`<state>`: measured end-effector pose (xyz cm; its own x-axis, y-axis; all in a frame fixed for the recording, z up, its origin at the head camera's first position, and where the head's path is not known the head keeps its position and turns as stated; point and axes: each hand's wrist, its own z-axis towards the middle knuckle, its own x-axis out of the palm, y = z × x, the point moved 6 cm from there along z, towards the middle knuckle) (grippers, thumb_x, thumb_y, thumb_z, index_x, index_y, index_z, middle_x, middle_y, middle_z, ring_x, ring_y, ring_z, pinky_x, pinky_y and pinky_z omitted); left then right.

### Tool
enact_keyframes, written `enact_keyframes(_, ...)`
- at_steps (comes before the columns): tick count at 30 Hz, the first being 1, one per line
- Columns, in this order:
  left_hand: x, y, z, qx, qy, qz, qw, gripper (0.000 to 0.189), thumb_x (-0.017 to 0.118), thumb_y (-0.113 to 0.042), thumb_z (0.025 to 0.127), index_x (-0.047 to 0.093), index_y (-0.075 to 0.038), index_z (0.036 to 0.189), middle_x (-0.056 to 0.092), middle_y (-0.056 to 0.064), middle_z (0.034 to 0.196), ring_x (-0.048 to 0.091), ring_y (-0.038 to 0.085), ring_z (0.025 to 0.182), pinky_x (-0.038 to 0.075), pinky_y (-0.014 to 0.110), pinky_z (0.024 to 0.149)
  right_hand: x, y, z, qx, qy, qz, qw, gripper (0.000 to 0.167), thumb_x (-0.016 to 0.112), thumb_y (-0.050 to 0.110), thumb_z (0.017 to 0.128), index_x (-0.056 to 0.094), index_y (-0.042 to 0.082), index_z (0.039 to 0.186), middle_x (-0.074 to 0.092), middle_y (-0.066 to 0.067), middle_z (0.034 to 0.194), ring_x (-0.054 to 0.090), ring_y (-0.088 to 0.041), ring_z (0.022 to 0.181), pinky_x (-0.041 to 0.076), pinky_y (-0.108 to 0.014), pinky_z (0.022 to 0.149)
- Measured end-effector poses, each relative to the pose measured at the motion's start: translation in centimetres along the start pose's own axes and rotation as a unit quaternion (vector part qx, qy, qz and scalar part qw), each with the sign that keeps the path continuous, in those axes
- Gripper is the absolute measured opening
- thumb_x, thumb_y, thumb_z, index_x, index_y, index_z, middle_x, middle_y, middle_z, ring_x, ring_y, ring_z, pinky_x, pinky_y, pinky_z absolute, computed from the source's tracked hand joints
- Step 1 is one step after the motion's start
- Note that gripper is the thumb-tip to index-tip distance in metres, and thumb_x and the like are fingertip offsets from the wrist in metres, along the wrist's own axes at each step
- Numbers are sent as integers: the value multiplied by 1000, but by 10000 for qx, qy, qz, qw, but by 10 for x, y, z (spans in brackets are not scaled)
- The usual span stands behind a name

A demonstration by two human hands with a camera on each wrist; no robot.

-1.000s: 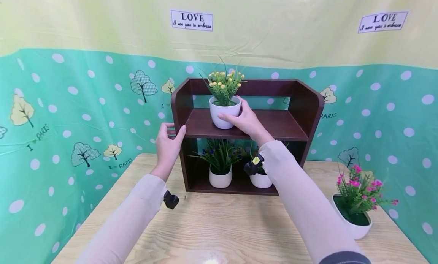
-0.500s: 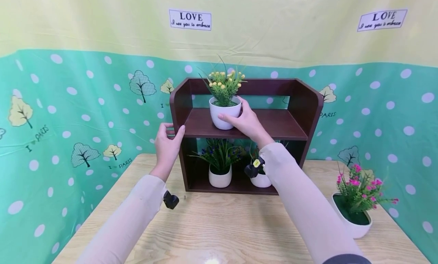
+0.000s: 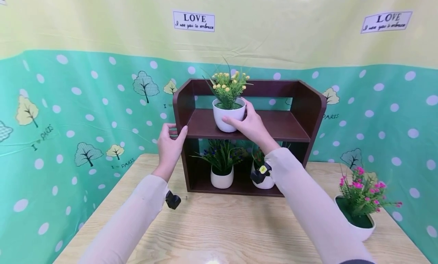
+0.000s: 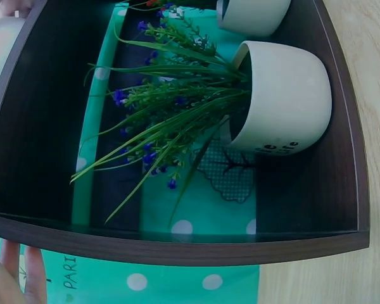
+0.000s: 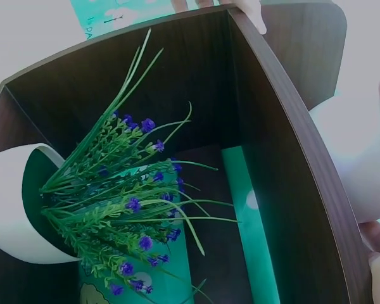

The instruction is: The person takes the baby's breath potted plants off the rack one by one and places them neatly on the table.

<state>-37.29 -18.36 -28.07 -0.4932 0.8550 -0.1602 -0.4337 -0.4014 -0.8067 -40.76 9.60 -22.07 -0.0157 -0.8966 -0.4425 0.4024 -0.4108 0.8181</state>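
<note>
My right hand (image 3: 254, 127) holds a white pot of yellow flowers (image 3: 220, 114) at the front of the top board of a dark brown shelf (image 3: 273, 123). The thumb lies on the pot's front and the fingers go round its right side, partly hidden. At the shelf's left side panel my left hand (image 3: 170, 147) grips the edge, thumb on the front and fingers along the outside. In the right wrist view the white pot (image 5: 361, 161) appears overexposed at the right edge. Whether its base touches the board I cannot tell.
On the lower level stand a white pot of purple-blue flowers (image 3: 222, 179) and another white pot (image 3: 264, 183), partly behind the right sleeve. A pot of pink flowers (image 3: 364, 231) sits on the wooden table (image 3: 212, 226) at right. A patterned curtain (image 3: 113, 85) hangs behind.
The yellow-flower pot has shifted slightly right and towards the front of the board with my right hand. My left hand keeps its place on the side panel. The head view has moved a little.
</note>
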Motion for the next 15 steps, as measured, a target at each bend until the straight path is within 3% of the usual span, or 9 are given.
enact_keyframes(15, 1, -2, -2, -26, 19, -71, 10000, 44, 68, -45, 94, 56, -11, 120, 62, 7, 105, 58, 21, 91, 54, 36, 71, -12, -1, -23, -124, 182, 214, 9995, 113, 76, 68, 75, 16, 24, 160, 47, -8, 141, 52, -21, 122, 52, -46, 93)
